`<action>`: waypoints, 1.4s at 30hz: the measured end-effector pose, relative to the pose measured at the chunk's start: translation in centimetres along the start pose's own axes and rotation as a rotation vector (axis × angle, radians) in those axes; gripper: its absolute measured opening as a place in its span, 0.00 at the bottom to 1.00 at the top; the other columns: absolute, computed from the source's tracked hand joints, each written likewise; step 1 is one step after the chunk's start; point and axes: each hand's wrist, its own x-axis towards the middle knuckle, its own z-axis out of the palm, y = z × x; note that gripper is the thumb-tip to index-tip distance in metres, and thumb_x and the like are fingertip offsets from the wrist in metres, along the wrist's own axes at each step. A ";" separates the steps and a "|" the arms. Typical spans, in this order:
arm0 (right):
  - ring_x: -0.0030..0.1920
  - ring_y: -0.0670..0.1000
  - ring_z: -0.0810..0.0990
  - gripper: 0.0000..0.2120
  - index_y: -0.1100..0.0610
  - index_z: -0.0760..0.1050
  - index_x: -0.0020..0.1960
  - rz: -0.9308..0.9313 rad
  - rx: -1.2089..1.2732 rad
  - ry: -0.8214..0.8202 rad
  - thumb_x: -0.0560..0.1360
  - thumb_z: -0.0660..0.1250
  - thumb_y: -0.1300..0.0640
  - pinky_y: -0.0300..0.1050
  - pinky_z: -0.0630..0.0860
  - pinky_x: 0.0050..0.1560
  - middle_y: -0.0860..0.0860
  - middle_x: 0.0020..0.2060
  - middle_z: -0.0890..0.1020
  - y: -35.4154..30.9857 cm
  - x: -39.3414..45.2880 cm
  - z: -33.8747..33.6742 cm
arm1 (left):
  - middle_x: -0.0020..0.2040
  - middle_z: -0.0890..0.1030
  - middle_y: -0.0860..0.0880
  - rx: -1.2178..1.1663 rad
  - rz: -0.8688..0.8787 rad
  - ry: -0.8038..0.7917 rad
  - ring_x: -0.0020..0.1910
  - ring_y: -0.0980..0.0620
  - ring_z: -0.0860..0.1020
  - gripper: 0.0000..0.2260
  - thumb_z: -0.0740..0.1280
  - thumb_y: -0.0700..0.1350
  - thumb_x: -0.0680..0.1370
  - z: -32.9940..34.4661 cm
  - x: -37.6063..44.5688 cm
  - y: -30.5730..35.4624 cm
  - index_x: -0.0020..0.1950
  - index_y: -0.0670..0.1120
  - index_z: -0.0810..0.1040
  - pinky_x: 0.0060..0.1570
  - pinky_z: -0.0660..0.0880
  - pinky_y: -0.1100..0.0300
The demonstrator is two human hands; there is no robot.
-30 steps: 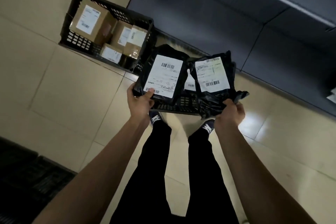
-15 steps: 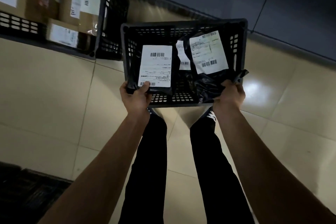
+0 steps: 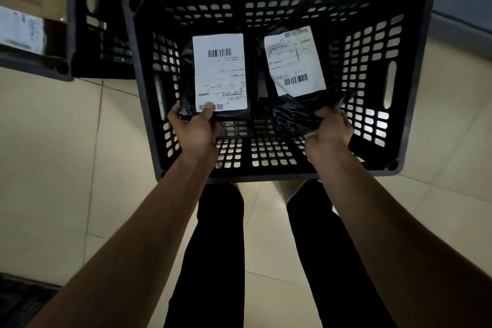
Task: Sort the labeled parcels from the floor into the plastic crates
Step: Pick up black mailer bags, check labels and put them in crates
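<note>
While hands (image 3: 195,130) hold parcels (image 3: 217,74), crate (image 3: 415,74) below

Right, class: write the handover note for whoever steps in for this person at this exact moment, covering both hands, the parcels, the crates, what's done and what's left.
Left hand: grips the bottom edge of a black plastic mailer with a white barcode label.
Right hand: grips the crumpled end of a second black labelled mailer.
Both mailers are held over the open black perforated plastic crate on the tiled floor; neither is released.
Second black crate, upper left, already holds brown cardboard boxes with labels.
Done: boxes crated.
Left: let go of both mailers into the near crate; any further parcels are out of view.
</note>
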 end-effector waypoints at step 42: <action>0.81 0.56 0.32 0.43 0.46 0.38 0.83 -0.894 -2.028 -0.646 0.80 0.63 0.56 0.65 0.43 0.79 0.48 0.81 0.32 4.5 3.5 1.4 | 0.83 0.33 0.50 1.929 0.730 -0.528 0.81 0.43 0.34 0.40 0.67 0.48 0.81 0.0 7.3 -1.0 0.84 0.54 0.44 0.76 0.48 0.33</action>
